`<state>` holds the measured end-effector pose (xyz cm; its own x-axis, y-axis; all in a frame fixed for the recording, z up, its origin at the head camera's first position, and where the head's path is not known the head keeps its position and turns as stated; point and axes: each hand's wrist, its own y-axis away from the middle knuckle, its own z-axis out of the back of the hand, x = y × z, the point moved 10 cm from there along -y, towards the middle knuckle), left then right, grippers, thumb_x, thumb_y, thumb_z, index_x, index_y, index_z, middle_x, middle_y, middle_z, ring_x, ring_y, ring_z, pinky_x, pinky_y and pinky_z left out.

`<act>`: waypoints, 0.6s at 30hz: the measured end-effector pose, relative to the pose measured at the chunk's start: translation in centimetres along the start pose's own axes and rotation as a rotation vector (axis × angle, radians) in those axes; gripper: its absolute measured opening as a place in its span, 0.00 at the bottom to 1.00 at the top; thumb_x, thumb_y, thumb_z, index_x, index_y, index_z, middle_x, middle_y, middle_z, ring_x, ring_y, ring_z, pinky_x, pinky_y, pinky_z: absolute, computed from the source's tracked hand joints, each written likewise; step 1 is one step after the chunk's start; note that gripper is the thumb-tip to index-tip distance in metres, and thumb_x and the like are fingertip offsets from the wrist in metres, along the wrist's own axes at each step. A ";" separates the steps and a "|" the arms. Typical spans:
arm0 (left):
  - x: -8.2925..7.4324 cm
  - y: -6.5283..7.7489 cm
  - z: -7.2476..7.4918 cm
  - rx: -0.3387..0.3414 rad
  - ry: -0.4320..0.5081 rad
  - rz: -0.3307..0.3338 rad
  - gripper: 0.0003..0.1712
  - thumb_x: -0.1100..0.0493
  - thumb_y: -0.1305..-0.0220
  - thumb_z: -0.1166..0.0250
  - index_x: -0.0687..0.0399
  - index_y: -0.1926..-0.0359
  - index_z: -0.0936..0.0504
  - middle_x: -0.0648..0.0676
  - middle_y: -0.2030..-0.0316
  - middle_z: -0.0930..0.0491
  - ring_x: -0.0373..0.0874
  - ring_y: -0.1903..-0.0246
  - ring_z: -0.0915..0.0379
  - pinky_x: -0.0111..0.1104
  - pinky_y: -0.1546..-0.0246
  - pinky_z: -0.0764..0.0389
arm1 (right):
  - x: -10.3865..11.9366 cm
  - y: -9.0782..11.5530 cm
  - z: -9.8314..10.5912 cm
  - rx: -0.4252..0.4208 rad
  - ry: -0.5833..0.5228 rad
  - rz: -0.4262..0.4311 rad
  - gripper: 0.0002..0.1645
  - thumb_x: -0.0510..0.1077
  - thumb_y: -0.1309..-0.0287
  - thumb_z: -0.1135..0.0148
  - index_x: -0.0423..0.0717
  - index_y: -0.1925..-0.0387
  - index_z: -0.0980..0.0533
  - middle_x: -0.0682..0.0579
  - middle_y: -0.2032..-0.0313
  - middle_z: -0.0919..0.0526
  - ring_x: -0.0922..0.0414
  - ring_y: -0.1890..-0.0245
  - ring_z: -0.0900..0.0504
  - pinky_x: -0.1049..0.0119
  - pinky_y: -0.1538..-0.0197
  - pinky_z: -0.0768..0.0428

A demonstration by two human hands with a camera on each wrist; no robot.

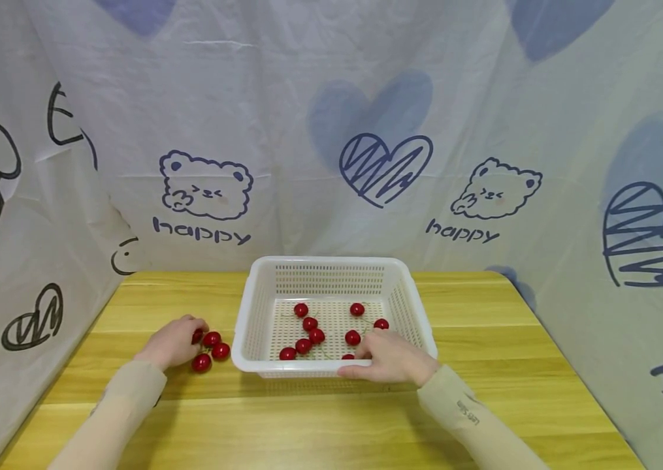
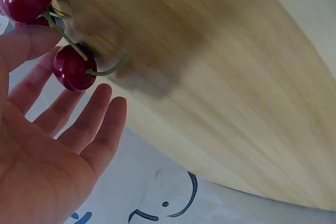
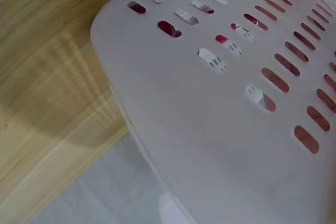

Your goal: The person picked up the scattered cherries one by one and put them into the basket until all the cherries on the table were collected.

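A: Where are the cherries?

B: A small cluster of loose cherries (image 1: 211, 339) lies on the table (image 1: 484, 365), left of the basket (image 1: 284, 365). The inside cherries (image 1: 310, 324) are scattered over the basket's floor.

A: And the hands?

B: The left hand (image 1: 174, 343) is at the cluster's left side, its fingers fairly straight and spread. In the left wrist view one cherry (image 2: 75, 72) shows between thumb and fingers; I can't tell whether they touch it. The right hand (image 1: 392, 358) grips the basket's near side towards the right, thumb outside, fingers over the rim.

A: What worries you on the left?

B: Rolling. They're round and smooth, so a clumsy nudge could send one off towards the left or near edge. And one stem (image 2: 65, 35) reaches to that cherry from the bunch above it; if it caught, lifting one might drag another along, or drop it.

A: And on the right?

B: Uneven force. The basket looks light, so a hard pull or press on that one side could slide or tilt it, and the fruit would roll together. The near-wall cherry (image 1: 348, 357) sits right beside those fingers, so a tighter grip might bruise it.
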<state>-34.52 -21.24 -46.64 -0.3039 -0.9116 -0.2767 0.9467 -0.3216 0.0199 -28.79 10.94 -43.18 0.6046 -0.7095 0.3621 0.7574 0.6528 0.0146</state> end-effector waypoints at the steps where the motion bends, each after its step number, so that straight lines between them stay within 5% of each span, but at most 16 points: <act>1: 0.0 0.1 0.0 -0.002 -0.002 -0.002 0.15 0.66 0.48 0.37 0.60 0.56 0.21 0.63 0.57 0.24 0.60 0.57 0.26 0.54 0.54 0.26 | 0.0 0.0 0.0 0.001 0.000 0.001 0.36 0.80 0.50 0.53 0.58 0.92 0.38 0.65 0.91 0.46 0.69 0.89 0.49 0.73 0.84 0.47; 18: 0.4 -0.2 0.0 -0.011 0.020 0.037 0.11 0.66 0.53 0.35 0.57 0.65 0.24 0.55 0.68 0.30 0.49 0.71 0.34 0.44 0.67 0.26 | -0.1 0.1 0.0 0.001 0.010 -0.004 0.36 0.80 0.50 0.53 0.58 0.92 0.37 0.65 0.91 0.46 0.70 0.89 0.48 0.73 0.84 0.47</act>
<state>-34.82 -21.51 -46.70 -0.2664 -0.9177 -0.2946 0.9585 -0.2846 0.0197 -28.81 11.04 -43.19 0.6037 -0.7148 0.3530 0.7597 0.6501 0.0170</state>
